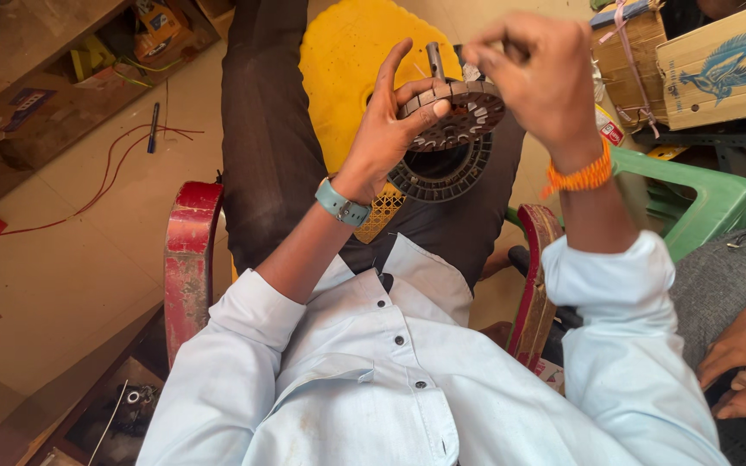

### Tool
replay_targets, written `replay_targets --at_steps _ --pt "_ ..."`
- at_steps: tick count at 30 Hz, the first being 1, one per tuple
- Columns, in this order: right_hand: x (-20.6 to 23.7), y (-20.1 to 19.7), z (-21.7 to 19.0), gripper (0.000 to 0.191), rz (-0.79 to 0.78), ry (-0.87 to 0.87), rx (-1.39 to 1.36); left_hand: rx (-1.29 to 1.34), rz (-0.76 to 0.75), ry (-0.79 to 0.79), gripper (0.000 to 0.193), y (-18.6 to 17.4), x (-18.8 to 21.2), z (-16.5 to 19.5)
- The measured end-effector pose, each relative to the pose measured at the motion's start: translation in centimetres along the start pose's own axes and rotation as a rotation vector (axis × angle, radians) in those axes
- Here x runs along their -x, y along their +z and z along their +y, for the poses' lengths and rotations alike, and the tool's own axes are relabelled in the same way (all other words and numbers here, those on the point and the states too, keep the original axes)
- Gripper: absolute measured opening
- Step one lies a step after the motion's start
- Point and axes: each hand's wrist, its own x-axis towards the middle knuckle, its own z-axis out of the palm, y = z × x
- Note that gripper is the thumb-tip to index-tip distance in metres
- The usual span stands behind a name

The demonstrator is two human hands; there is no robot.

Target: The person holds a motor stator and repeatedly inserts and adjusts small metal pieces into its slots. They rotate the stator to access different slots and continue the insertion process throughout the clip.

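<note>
My left hand grips a round grey slotted metal core with a short shaft sticking up from its middle. It holds the core tilted, above my lap. My right hand hovers over the core's far edge with fingers pinched together; whatever thin thing they pinch is too small to make out. A black slotted ring lies on my lap just below the core. I wear a teal wristband on the left wrist and an orange thread on the right.
A yellow plastic stool stands past my knees. Red chair arms flank me. A green plastic chair and cardboard boxes are at right. Another person's hand rests at lower right. Red wire trails over the floor at left.
</note>
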Motion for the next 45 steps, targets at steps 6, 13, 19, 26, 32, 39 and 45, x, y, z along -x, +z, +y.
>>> replay_targets --at_steps 6,13,19,26,32,39,45 --pt "3.3 -1.7 -3.5 0.006 0.071 0.214 -0.268 -0.062 -0.017 0.047 0.073 0.2 0.8 -0.4" --pt "8.7 2.7 -5.8 0.007 0.024 -0.066 -0.094 -0.085 -0.064 0.132 0.047 0.1 0.5 -1.2" --pt "12.2 4.6 -3.4 0.012 0.029 -0.037 0.134 -0.56 0.076 0.323 0.057 1.6 1.5 -1.0" --pt "9.4 -1.2 0.7 0.011 0.216 0.035 0.136 -0.721 0.288 0.469 0.032 3.3 2.7 -0.9" --pt "4.2 -1.7 0.4 0.012 0.17 -0.132 0.008 -0.695 0.323 0.439 0.032 3.6 2.7 -0.6" --pt "0.6 -0.6 0.5 0.005 0.024 -0.197 0.106 -0.701 0.321 0.44 0.033 3.2 2.7 -0.6" --pt "-0.3 -0.6 0.1 0.004 -0.042 -0.268 0.14 -0.706 0.328 0.429 0.034 3.2 2.5 -0.4"
